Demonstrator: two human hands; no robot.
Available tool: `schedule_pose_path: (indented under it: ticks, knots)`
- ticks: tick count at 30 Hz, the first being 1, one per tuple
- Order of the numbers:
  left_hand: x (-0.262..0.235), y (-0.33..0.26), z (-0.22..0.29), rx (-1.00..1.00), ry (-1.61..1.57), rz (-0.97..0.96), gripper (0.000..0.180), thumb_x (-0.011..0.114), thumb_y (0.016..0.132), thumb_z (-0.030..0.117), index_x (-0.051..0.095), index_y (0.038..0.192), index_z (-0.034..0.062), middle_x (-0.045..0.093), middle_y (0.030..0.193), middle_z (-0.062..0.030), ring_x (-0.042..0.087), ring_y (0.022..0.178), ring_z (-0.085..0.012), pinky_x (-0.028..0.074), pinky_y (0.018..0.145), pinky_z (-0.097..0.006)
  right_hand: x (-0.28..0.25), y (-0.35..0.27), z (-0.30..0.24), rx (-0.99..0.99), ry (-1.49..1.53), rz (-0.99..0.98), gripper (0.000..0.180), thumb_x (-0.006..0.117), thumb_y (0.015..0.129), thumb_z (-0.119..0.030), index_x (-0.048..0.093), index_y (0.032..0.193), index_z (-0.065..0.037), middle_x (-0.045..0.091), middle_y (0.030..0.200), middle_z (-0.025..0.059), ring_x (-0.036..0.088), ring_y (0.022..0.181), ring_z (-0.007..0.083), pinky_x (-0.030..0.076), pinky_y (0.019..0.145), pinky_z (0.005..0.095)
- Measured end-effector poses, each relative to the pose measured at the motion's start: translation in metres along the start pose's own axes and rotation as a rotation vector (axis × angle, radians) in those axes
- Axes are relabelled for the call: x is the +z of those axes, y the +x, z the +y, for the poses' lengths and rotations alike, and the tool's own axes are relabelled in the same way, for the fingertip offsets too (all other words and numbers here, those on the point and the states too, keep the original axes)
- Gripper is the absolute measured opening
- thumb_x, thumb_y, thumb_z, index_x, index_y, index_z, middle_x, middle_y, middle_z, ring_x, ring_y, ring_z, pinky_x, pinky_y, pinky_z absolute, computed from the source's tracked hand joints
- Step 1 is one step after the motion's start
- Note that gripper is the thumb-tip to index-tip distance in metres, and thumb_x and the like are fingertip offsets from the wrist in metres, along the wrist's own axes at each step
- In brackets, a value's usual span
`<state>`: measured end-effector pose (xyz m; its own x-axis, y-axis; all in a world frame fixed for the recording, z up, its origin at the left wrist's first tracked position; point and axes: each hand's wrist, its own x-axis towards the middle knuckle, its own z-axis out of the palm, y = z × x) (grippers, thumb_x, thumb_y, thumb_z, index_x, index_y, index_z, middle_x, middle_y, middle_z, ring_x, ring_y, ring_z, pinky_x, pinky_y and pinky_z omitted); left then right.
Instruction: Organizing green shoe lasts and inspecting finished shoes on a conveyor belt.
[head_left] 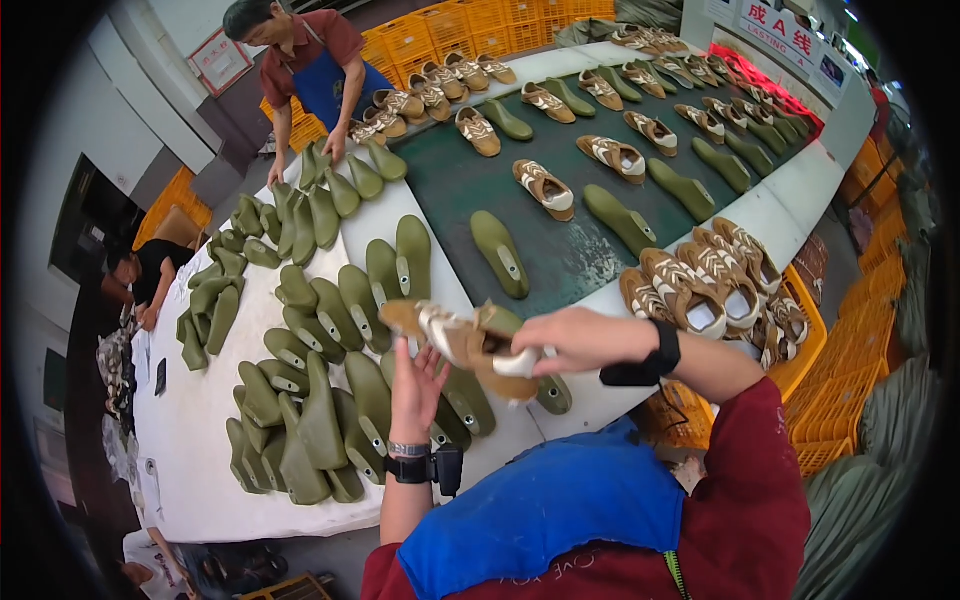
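Note:
A tan sneaker (458,338) with white stripes and a white heel patch hangs level over the table edge in front of me, slightly blurred. My right hand (572,338) grips it at the heel and collar. Beneath its toe end, my left hand (416,388) is raised with fingers apart; whether it touches the shoe I cannot tell. Green shoe lasts (370,395) stand in rows on the white table beside my left hand. One more last (553,393) lies partly hidden below the held sneaker.
A dark green conveyor belt (450,180) carries sneakers and lasts. Finished-looking sneakers (690,285) cluster at the right, by a yellow crate (805,335). A co-worker in a blue apron (325,85) handles lasts across the table (200,440). Another person (160,275) sits at the left.

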<state>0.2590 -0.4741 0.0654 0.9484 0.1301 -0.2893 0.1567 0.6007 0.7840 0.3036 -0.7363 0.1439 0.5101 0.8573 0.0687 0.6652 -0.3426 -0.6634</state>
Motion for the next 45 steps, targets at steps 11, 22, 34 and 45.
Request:
schedule_pose_path:
  ticks: [11,22,34,45]
  knots:
    - [-0.037,-0.008,-0.075,0.622,1.773,-0.088,0.044,0.067,0.072,0.026,0.056,0.109,0.0064,0.047,0.121,-0.0159,0.04,0.118,-0.0355,0.035,0.095,-0.045,-0.036,0.201,0.199,0.424,-0.334,0.215,0.032,0.059,0.072,-0.012,0.061,0.104,-0.011,0.064,0.093,0.0171,0.061,0.088,0.0338,0.049,0.077,0.0422]
    - [-0.033,-0.014,-0.08,0.626,1.73,-0.154,0.033,0.065,0.07,0.015,0.058,0.1,0.0048,0.05,0.117,-0.0181,0.044,0.113,-0.0401,0.04,0.092,-0.044,0.068,0.195,0.283,0.383,0.102,0.526,0.051,0.053,0.07,-0.003,0.052,0.12,-0.009,0.051,0.119,0.0211,0.048,0.112,0.036,0.041,0.093,0.0412]
    - [-0.048,-0.006,-0.091,0.707,1.748,-0.307,0.03,0.057,0.077,0.012,0.054,0.104,-0.002,0.044,0.122,-0.0236,0.039,0.115,-0.0409,0.035,0.095,-0.048,0.117,-0.16,0.056,0.406,1.017,0.33,0.028,0.058,0.088,-0.02,0.059,0.11,-0.003,0.063,0.093,0.0036,0.059,0.078,0.0113,0.048,0.071,0.0258]
    - [-0.064,-0.008,-0.09,0.698,1.82,-0.388,0.032,0.057,0.08,0.015,0.054,0.107,-0.0021,0.04,0.126,-0.0244,0.041,0.113,-0.0398,0.035,0.094,-0.046,0.501,-0.416,-0.061,2.173,0.635,0.357,0.062,0.057,0.072,-0.02,0.04,0.131,-0.013,0.052,0.114,0.0304,0.054,0.104,0.0415,0.044,0.09,0.0433]
